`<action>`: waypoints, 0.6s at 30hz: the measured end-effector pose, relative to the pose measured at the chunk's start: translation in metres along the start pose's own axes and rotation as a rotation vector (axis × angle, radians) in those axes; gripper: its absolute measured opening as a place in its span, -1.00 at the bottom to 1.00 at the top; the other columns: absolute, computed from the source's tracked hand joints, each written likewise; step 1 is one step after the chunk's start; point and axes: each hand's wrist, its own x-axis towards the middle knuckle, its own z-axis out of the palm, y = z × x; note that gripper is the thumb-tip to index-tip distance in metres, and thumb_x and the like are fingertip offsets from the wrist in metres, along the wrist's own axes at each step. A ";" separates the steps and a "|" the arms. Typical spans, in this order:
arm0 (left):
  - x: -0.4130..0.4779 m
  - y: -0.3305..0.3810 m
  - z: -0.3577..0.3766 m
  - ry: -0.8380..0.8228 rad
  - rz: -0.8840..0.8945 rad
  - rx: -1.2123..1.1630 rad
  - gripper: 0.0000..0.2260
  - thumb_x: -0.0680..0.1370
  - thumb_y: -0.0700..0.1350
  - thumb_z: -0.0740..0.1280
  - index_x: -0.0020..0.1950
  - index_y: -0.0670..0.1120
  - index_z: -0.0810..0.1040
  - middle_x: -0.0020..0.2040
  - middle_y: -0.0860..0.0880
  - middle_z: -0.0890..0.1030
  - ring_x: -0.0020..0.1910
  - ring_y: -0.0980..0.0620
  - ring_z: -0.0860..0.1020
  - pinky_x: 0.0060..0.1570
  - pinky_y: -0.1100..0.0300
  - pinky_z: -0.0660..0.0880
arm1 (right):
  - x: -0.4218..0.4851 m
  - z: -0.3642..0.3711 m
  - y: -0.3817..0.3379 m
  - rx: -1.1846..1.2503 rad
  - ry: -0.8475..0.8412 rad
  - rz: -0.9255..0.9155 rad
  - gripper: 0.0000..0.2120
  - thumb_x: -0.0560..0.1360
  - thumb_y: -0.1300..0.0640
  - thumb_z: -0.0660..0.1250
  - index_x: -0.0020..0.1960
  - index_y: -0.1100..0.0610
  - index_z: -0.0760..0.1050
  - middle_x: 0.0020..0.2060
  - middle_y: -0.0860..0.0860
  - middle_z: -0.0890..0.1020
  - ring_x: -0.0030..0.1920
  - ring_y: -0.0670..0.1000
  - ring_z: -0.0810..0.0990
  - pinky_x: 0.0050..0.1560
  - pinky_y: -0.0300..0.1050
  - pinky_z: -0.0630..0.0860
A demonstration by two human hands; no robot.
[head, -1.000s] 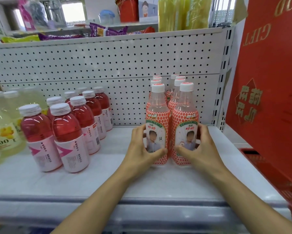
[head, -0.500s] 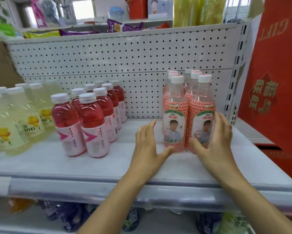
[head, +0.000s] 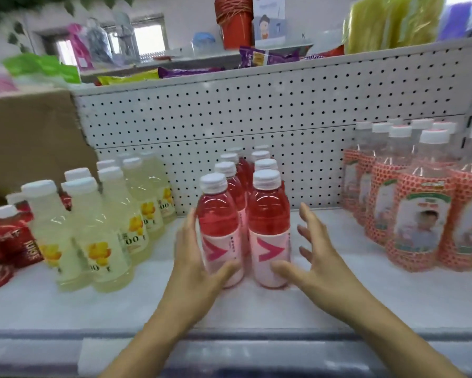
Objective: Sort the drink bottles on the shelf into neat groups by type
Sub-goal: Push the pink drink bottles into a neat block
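Head view: red bottles (head: 245, 192) stand in two rows mid-shelf, running front to back. Left hand (head: 199, 268) has a grip on the front-left red bottle (head: 219, 227): fingers flat along its left side, thumb hooked across its lower label. Right hand (head: 319, 266) has no grip, fingers spread and off the glass; only the thumb tip meets the base of the front-right red bottle (head: 269, 227).

Pale yellow bottles (head: 93, 236) are clustered near on the left, red packs (head: 8, 246) beyond them at the frame edge. Dotted pink bottles (head: 420, 214) are grouped on the right, well apart. Nothing stands between the hands and the red rows.

The white shelf (head: 365, 296) has a pegboard back (head: 256, 113), with a cardboard box (head: 30, 137) at back left. The upper shelf holds snack packets (head: 267, 55), a red bucket (head: 234, 25) and yellow packages (head: 387, 25). The frame edges are blurred.
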 end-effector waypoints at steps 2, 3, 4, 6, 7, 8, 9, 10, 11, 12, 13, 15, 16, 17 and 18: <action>0.010 -0.009 -0.004 -0.123 -0.029 -0.140 -0.10 0.37 -0.01 0.57 0.51 0.34 0.08 0.45 0.21 0.37 0.42 0.18 0.39 0.40 0.05 0.40 | 0.010 0.010 -0.001 0.058 -0.060 0.012 -0.03 0.44 0.17 0.51 0.56 -0.23 -0.07 0.49 -0.25 0.21 0.40 -0.35 0.29 0.38 -0.30 0.34; 0.013 -0.011 -0.004 -0.151 -0.028 -0.184 -0.15 0.40 -0.13 0.56 0.49 0.31 0.13 0.41 0.16 0.43 0.36 0.22 0.44 0.33 0.12 0.47 | 0.014 0.014 -0.002 0.084 -0.070 0.014 -0.06 0.43 0.26 0.49 0.53 -0.25 0.00 0.44 -0.23 0.31 0.32 -0.40 0.37 0.25 -0.44 0.37; 0.015 -0.012 -0.004 -0.171 -0.029 -0.222 -0.18 0.43 -0.23 0.53 0.48 0.27 0.15 0.38 0.15 0.47 0.31 0.26 0.48 0.24 0.24 0.50 | 0.016 0.017 -0.003 0.090 -0.067 0.012 -0.08 0.42 0.33 0.48 0.49 -0.27 0.05 0.39 -0.23 0.38 0.25 -0.41 0.43 0.14 -0.51 0.39; 0.018 -0.012 -0.001 -0.224 -0.049 -0.286 -0.26 0.47 -0.35 0.47 0.46 0.15 0.20 0.32 0.15 0.52 0.23 0.32 0.51 0.07 0.43 0.49 | 0.021 0.021 -0.004 0.082 -0.043 0.006 -0.10 0.41 0.39 0.47 0.43 -0.28 0.10 0.31 -0.23 0.45 0.18 -0.40 0.49 0.06 -0.52 0.41; 0.020 -0.013 0.001 -0.235 -0.051 -0.312 -0.28 0.47 -0.37 0.45 0.45 0.12 0.21 0.30 0.15 0.53 0.21 0.33 0.52 0.04 0.46 0.48 | 0.023 0.022 -0.003 0.087 -0.034 0.008 -0.12 0.41 0.39 0.47 0.43 -0.25 0.12 0.30 -0.22 0.47 0.17 -0.38 0.51 0.06 -0.50 0.43; 0.023 -0.014 0.003 -0.236 -0.047 -0.327 -0.28 0.47 -0.37 0.45 0.44 0.12 0.21 0.30 0.14 0.53 0.22 0.33 0.52 0.04 0.46 0.47 | 0.025 0.023 -0.003 0.095 -0.031 0.014 -0.14 0.41 0.40 0.47 0.44 -0.22 0.14 0.28 -0.21 0.49 0.17 -0.35 0.52 0.05 -0.48 0.44; 0.027 -0.015 0.005 -0.232 -0.043 -0.342 -0.27 0.47 -0.37 0.45 0.45 0.13 0.20 0.31 0.14 0.52 0.23 0.30 0.52 0.07 0.45 0.47 | 0.028 0.024 -0.003 0.104 -0.030 0.018 -0.15 0.41 0.39 0.47 0.45 -0.19 0.15 0.27 -0.20 0.51 0.17 -0.33 0.54 0.05 -0.47 0.45; 0.030 -0.016 0.007 -0.227 -0.038 -0.356 -0.26 0.47 -0.37 0.45 0.45 0.15 0.19 0.32 0.13 0.52 0.25 0.28 0.52 0.10 0.43 0.47 | 0.030 0.024 -0.002 0.109 -0.031 0.020 -0.17 0.41 0.39 0.47 0.45 -0.17 0.17 0.27 -0.19 0.52 0.17 -0.31 0.55 0.04 -0.46 0.46; 0.033 -0.017 0.009 -0.226 -0.033 -0.373 -0.26 0.47 -0.37 0.45 0.44 0.16 0.19 0.32 0.13 0.52 0.26 0.26 0.52 0.11 0.41 0.47 | 0.033 0.025 -0.001 0.116 -0.034 0.023 -0.17 0.41 0.39 0.47 0.46 -0.15 0.17 0.27 -0.18 0.53 0.18 -0.30 0.55 0.04 -0.45 0.47; 0.035 -0.017 0.011 -0.229 -0.034 -0.391 -0.27 0.48 -0.39 0.44 0.43 0.17 0.19 0.32 0.13 0.51 0.26 0.27 0.52 0.10 0.41 0.47 | 0.035 0.025 0.000 0.122 -0.039 0.030 -0.17 0.42 0.38 0.47 0.48 -0.13 0.16 0.27 -0.17 0.53 0.18 -0.29 0.56 0.05 -0.44 0.47; 0.036 -0.017 0.012 -0.233 -0.038 -0.406 -0.28 0.48 -0.40 0.43 0.41 0.17 0.20 0.32 0.14 0.51 0.25 0.28 0.52 0.08 0.42 0.48 | 0.038 0.025 0.000 0.127 -0.045 0.037 -0.16 0.42 0.38 0.47 0.49 -0.11 0.15 0.28 -0.16 0.53 0.18 -0.28 0.56 0.05 -0.44 0.48; 0.038 -0.016 0.013 -0.243 -0.036 -0.424 -0.29 0.49 -0.40 0.42 0.40 0.17 0.19 0.32 0.14 0.49 0.26 0.30 0.51 0.08 0.42 0.47 | 0.042 0.024 0.003 0.128 -0.052 0.045 -0.16 0.42 0.36 0.48 0.50 -0.09 0.14 0.29 -0.14 0.52 0.20 -0.26 0.56 0.07 -0.42 0.49; 0.038 -0.016 0.013 -0.251 -0.036 -0.423 -0.28 0.49 -0.39 0.43 0.40 0.18 0.17 0.33 0.13 0.48 0.27 0.29 0.50 0.09 0.42 0.47 | 0.043 0.024 0.005 0.124 -0.052 0.054 -0.17 0.43 0.34 0.48 0.50 -0.09 0.13 0.29 -0.13 0.52 0.20 -0.25 0.56 0.08 -0.41 0.49; 0.038 -0.018 0.013 -0.259 -0.041 -0.414 -0.27 0.49 -0.38 0.43 0.40 0.20 0.16 0.34 0.13 0.47 0.28 0.28 0.50 0.10 0.41 0.47 | 0.043 0.024 0.006 0.125 -0.049 0.063 -0.17 0.43 0.32 0.49 0.50 -0.10 0.13 0.29 -0.13 0.52 0.19 -0.26 0.56 0.07 -0.41 0.49; 0.038 -0.018 0.013 -0.263 -0.048 -0.403 -0.27 0.48 -0.36 0.44 0.40 0.22 0.16 0.33 0.13 0.48 0.28 0.28 0.50 0.10 0.40 0.48 | 0.043 0.025 0.008 0.126 -0.041 0.067 -0.18 0.43 0.31 0.49 0.50 -0.10 0.14 0.29 -0.13 0.52 0.19 -0.26 0.56 0.07 -0.41 0.50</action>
